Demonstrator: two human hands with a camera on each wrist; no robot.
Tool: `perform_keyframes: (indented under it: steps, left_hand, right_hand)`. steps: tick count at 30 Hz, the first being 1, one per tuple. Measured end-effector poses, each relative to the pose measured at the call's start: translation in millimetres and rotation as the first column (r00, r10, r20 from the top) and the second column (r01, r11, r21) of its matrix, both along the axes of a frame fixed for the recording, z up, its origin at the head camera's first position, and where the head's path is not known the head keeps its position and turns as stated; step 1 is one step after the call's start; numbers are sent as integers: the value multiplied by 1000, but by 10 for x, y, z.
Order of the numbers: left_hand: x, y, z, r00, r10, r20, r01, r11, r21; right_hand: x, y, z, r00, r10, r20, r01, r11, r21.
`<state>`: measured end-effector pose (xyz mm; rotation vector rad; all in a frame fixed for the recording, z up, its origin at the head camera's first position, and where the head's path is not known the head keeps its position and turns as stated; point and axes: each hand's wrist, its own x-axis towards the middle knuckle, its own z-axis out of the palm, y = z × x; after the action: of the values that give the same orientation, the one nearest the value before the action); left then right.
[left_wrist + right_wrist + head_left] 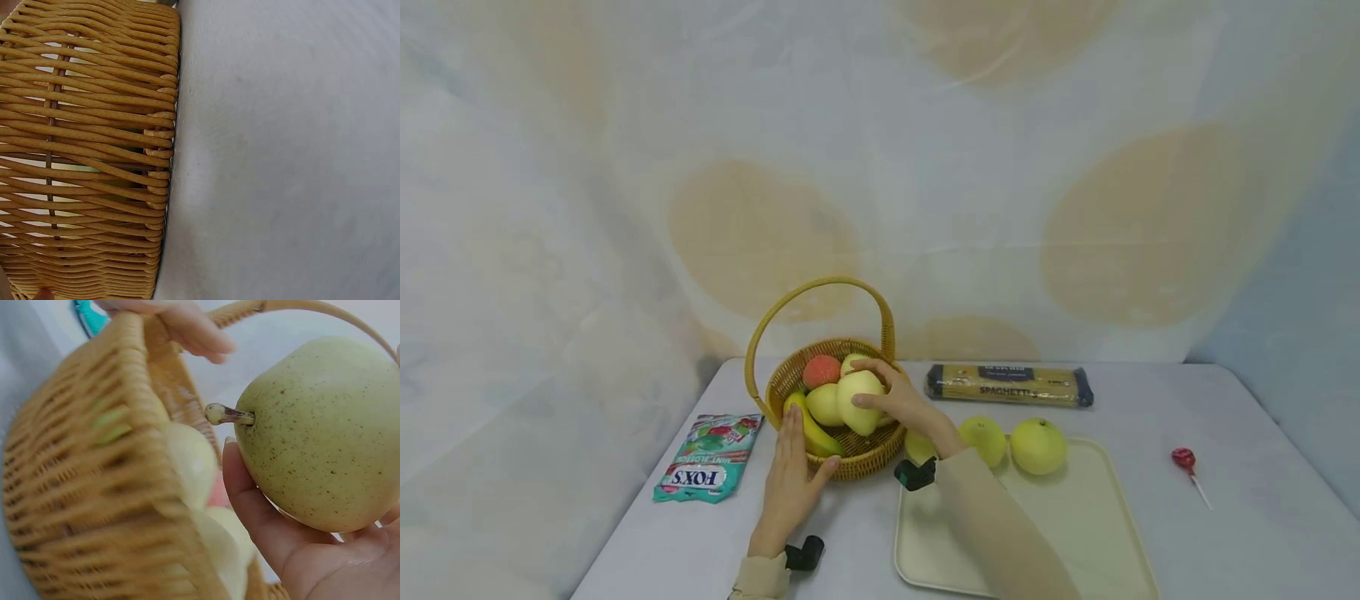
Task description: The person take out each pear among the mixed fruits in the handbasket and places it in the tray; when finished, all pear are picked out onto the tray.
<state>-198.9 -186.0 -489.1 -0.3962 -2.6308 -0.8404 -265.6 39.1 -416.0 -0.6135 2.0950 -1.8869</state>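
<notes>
My right hand (906, 404) grips a yellow-green pear (322, 434) above the wicker basket (865, 465), the pear's stem pointing toward the basket side in the right wrist view. My left hand (790, 479) rests on the basket's near left rim, fingers reaching straight over it beside a banana (822, 442) and thumb spread apart. Inside the basket lie a red fruit (822, 372), another pale pear (823, 406) and more pale fruit (852, 363), partly hidden by the right hand. The left wrist view shows mostly the woven basket wall (87, 150).
Round yellow-green fruits (1038, 446) sit at the back of a cream tray (1060, 533), partly behind my right forearm. A spaghetti pack (1009, 385) lies behind them. A teal candy bag (709, 458) is left of the basket; a red lollipop (1184, 458) lies far right. The basket handle (820, 283) arches upright.
</notes>
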Motion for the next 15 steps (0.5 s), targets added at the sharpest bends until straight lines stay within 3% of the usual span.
perform_keyframes:
  steps: [9,15]
  left_hand:
    - [0,-8,3,1000,5,-8,-5,1000,3]
    - [9,-3,12,1000,7,-2,-7,1000,-3]
  right_hand:
    - [67,345,72,999,-7,-44,2,992,-123]
    - [119,557,51,998,-3,-58,-11,969,-247]
